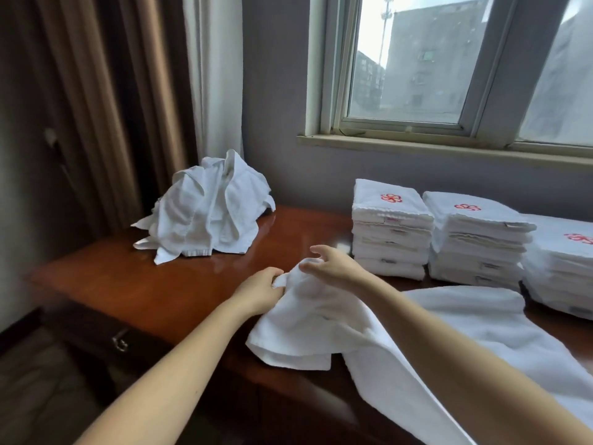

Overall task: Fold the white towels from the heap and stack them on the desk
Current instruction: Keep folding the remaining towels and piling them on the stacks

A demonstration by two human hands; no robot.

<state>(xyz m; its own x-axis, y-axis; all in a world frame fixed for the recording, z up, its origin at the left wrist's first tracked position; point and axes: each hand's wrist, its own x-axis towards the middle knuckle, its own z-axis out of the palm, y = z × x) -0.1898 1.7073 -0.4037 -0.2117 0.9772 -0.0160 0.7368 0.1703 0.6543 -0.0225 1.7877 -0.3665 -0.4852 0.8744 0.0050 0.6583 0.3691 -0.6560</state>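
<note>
White terry towel (321,332) lies partly spread on the near right of the red-brown wooden surface (128,284). Its right part trails off toward the lower right edge of view, and its left part is doubled over w/ layered edges showing at the near corner. One corner is pulled up into a small peak btwn the two hands.

Left hand (256,292) grips that raised corner: fingers (276,277) curled tight, pinching a bunch of cloth.

Right hand (333,268) sits just right of it over the same peak. Its fingers (316,250) are spread and loosely curved, not closed on anything. The thumb tip is at the cloth, but can't tell if it really presses. Both forearms are bare, and the right one crosses over the spread part of the towel.

Heap (208,210) of crumpled white towels sits at the far left of the surface, well apart from the hands, by the brown curtain (96,107).

Three stacks of folded white towels stand in a row along the far right under the window (449,59): first stack (391,232), second stack (478,242) just beside it, third stack (564,271) cut by the frame edge. Each top towel shows a red embroidered logo, and small labels peek out at the folded edges.

Drawer w/ a metal handle (120,343) shows below the surface's near left edge.
</note>
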